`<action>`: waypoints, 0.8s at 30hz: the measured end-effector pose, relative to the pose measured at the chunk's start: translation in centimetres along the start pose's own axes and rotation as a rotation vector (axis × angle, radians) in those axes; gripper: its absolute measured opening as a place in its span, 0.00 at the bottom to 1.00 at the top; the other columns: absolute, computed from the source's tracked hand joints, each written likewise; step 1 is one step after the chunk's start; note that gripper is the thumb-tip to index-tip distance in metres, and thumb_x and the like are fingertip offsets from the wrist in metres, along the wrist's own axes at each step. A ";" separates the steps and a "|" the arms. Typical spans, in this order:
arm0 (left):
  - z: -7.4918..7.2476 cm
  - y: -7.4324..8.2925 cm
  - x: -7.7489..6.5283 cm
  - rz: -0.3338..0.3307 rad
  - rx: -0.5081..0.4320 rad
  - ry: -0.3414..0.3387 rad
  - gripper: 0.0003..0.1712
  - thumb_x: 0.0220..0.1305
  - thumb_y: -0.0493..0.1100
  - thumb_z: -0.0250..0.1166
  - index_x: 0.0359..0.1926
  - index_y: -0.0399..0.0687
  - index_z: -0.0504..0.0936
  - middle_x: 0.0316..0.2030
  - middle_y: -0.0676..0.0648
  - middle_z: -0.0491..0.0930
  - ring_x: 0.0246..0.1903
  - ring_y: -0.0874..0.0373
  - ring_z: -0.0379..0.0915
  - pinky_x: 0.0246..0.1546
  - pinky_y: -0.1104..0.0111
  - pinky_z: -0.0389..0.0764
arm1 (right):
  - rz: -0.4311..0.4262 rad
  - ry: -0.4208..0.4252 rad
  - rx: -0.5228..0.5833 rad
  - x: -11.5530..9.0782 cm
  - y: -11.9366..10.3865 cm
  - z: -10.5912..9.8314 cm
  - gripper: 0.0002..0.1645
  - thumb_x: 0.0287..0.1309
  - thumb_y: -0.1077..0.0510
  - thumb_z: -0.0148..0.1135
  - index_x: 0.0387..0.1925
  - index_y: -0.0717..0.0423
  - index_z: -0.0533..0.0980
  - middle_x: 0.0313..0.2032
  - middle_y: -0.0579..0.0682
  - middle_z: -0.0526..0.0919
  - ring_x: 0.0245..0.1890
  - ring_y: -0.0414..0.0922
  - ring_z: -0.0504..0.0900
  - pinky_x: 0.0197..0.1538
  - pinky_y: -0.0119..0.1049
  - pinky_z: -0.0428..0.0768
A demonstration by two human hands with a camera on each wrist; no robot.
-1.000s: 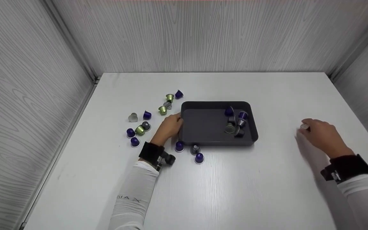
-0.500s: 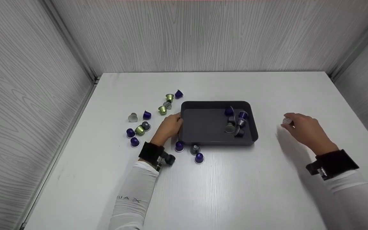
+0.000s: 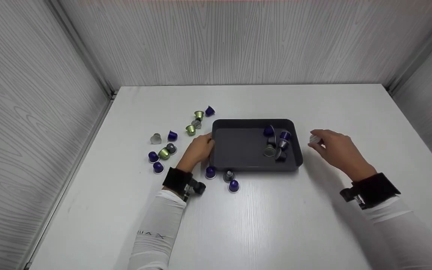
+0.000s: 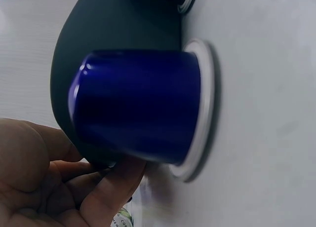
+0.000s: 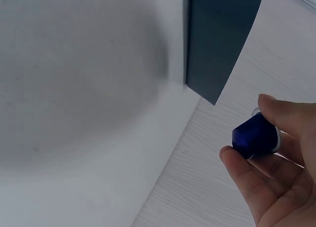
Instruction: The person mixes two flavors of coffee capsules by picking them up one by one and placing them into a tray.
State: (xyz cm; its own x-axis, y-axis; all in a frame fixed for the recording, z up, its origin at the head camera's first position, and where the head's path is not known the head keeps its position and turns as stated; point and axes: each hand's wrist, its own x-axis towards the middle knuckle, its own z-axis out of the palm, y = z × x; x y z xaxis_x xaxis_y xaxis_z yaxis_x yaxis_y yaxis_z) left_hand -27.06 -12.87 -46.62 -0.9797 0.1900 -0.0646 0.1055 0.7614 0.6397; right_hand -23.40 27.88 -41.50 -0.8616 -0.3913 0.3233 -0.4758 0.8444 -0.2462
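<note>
A glossy, pale-rimmed blue capsule [image 5: 254, 137] sits pinched at the right grip [image 3: 339, 150]'s fingertips; the left grip [image 3: 198, 149] holds the tray [image 3: 255, 168].

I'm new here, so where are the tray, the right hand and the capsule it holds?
Tray [image 3: 236, 148]: head view, bare floor.
Right hand [image 3: 338, 150]: head view, back of the hand.
Capsule [image 5: 254, 135]: right wrist view, blue body.

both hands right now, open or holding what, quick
Left hand: closed, holding the dark tray at its left edge.
Right hand: closed, pinching a blue capsule.
</note>
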 end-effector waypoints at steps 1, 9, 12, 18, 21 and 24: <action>0.0 0.0 0.0 0.000 -0.003 0.000 0.25 0.75 0.41 0.46 0.69 0.42 0.69 0.55 0.38 0.78 0.45 0.46 0.75 0.50 0.56 0.73 | -0.007 0.002 0.002 0.2 -0.2 0.1 0.22 0.61 0.58 0.66 0.55 0.65 0.76 0.46 0.64 0.82 0.44 0.60 0.81 0.44 0.57 0.77; -0.1 0.2 -0.1 0.008 0.013 0.010 0.23 0.74 0.40 0.47 0.65 0.40 0.73 0.46 0.38 0.81 0.39 0.46 0.76 0.46 0.55 0.74 | -0.020 -0.001 0.044 1.2 -1.9 1.1 0.24 0.62 0.57 0.65 0.56 0.64 0.76 0.45 0.61 0.83 0.42 0.56 0.83 0.44 0.54 0.78; -0.1 0.2 -0.1 0.016 0.019 0.013 0.23 0.74 0.40 0.47 0.64 0.39 0.73 0.47 0.38 0.81 0.39 0.46 0.75 0.46 0.55 0.74 | -0.011 -0.026 0.069 1.6 -2.5 1.5 0.24 0.63 0.57 0.65 0.57 0.64 0.75 0.44 0.59 0.83 0.40 0.53 0.83 0.42 0.52 0.78; -0.1 0.1 -0.2 0.002 0.016 0.012 0.24 0.74 0.41 0.47 0.66 0.40 0.72 0.51 0.38 0.80 0.42 0.47 0.75 0.50 0.55 0.73 | -0.015 -0.062 0.094 2.1 -3.3 2.2 0.25 0.64 0.57 0.63 0.60 0.62 0.74 0.53 0.60 0.80 0.45 0.55 0.82 0.49 0.53 0.77; -0.1 0.1 -0.3 0.002 0.007 0.011 0.24 0.74 0.40 0.47 0.66 0.40 0.71 0.51 0.38 0.80 0.42 0.47 0.75 0.50 0.55 0.73 | -0.026 -0.057 0.101 2.2 -3.4 2.5 0.25 0.64 0.57 0.63 0.60 0.62 0.74 0.55 0.60 0.79 0.47 0.56 0.81 0.51 0.53 0.77; -0.1 0.2 -0.3 0.010 -0.002 0.016 0.24 0.74 0.40 0.47 0.66 0.40 0.72 0.50 0.38 0.80 0.42 0.46 0.75 0.50 0.55 0.73 | -0.051 -0.050 0.110 2.2 -3.5 2.8 0.25 0.64 0.56 0.63 0.60 0.62 0.74 0.55 0.60 0.79 0.49 0.56 0.81 0.51 0.53 0.77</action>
State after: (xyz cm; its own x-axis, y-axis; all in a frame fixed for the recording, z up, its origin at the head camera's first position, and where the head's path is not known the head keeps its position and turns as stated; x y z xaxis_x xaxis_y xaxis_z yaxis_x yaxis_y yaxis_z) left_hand -26.74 -12.85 -46.37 -0.9811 0.1878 -0.0459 0.1151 0.7582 0.6418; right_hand -24.15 23.02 -42.46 -0.8425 -0.4526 0.2922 -0.5330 0.7791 -0.3300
